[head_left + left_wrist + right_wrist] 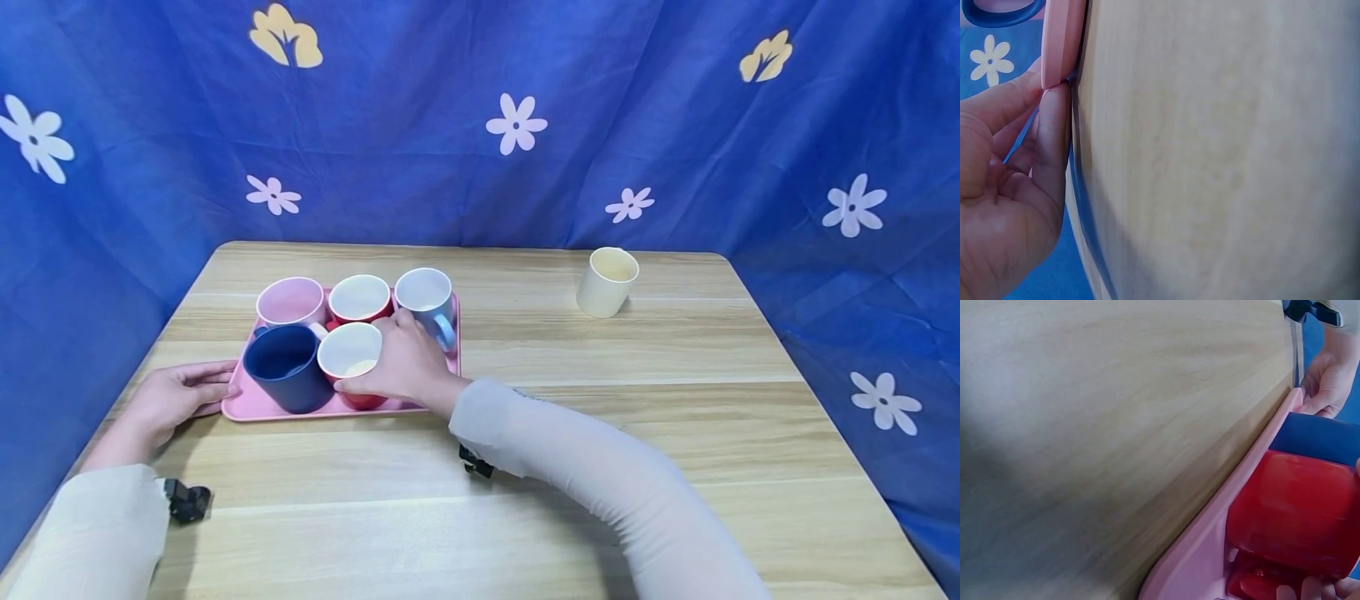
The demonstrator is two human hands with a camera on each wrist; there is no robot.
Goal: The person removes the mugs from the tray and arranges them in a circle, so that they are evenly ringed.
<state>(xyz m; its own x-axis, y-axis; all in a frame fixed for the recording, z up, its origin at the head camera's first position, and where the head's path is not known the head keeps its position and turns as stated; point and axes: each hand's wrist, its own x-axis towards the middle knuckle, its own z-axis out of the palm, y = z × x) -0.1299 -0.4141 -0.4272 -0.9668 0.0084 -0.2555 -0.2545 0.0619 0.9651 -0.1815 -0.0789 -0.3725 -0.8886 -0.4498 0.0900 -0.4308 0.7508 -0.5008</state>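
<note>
A pink tray [255,404] bears two rows of mugs. My right hand [408,358] grips the front red mug [1291,512] with its white inside, thumb near and fingers around the far side. Its red handle [1257,584] points to the tray's right end, close to the fingertips. My left hand [168,404] pinches the tray's left edge between thumb and fingers. Beside the red mug stands a dark blue mug [288,379]. Behind them are a pink mug [292,304], another red mug [362,300] and a light blue mug [425,296]. The gripped mug's base is partly hidden.
A cream mug [603,287] stands apart at the back right of the wooden table [600,358]. A blue curtain [420,125] with flowers hangs behind and at both sides. Small black wrist cameras [187,502] are worn below both hands.
</note>
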